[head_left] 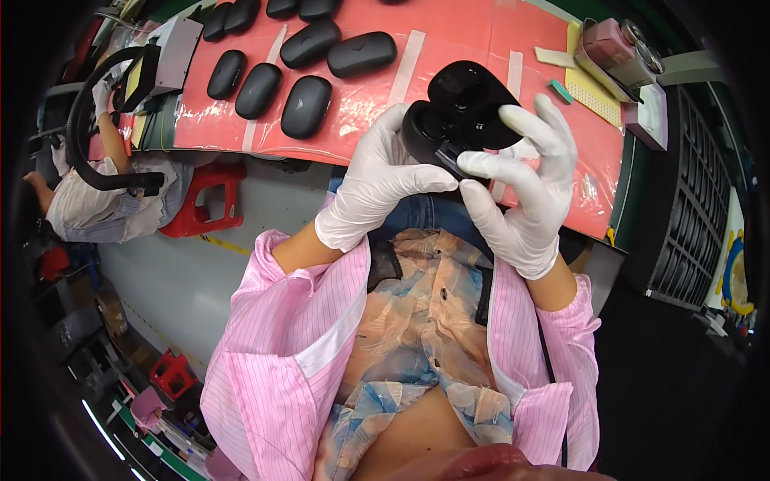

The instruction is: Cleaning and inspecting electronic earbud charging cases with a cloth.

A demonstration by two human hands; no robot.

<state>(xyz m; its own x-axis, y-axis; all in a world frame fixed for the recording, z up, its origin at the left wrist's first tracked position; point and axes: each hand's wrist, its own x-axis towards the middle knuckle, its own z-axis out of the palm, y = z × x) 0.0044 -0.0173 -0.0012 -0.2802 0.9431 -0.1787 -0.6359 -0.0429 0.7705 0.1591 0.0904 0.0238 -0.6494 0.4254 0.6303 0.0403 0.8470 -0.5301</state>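
Observation:
Above the near edge of the table I hold a black earbud charging case with its glossy lid swung open. My left hand, in a white glove, is closed around the case's left side, thumb along the lower edge. My right hand, gloved too, bends over the right side. Its index fingertip presses on a small dark part at the case's front edge, its thumb is just below, and another fingertip touches the lid. Whether that small part is an earbud I cannot tell.
Several closed black cases lie on the red-covered table at the left and back. At the right are a small green block, a metal tin and a black rack. A co-worker sits far left by a red stool.

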